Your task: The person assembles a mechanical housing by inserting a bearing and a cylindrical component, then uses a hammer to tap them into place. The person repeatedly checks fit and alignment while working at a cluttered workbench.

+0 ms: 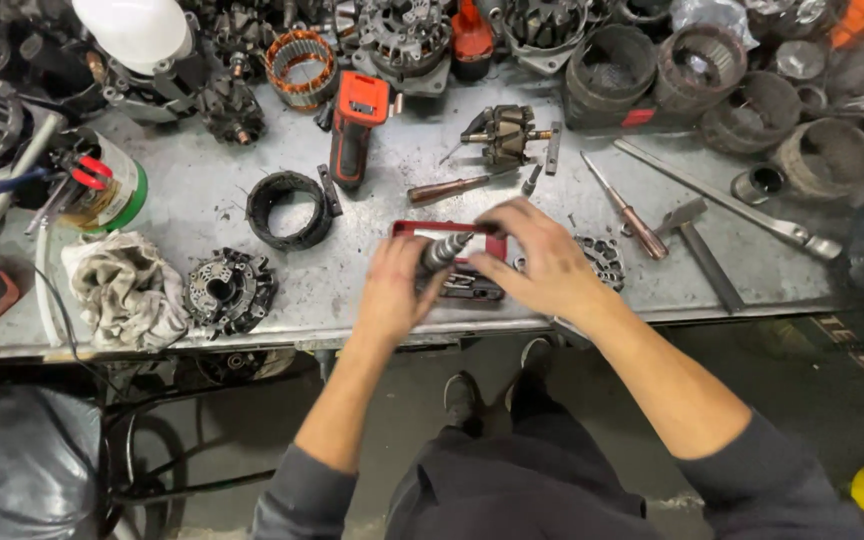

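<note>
Shaft point(444, 252) of grey metal sits gripped in the left hand point(392, 290), tip angled up over the red tray point(432, 229) at the bench's point(202, 200) front edge. Right hand point(542, 262) reaches in, fingers pinched on a small dark part at the tray's rim. Screwdriver point(628, 210) just right, black ring point(290, 208) left, rag point(124, 288) further left.

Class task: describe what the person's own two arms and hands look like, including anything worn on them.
Both hands, left hand and right hand, are bare, without gloves. Dark grey sleeves are pushed up towards the elbows, leaving the forearms uncovered. No watch, rings or markings are visible.
</note>
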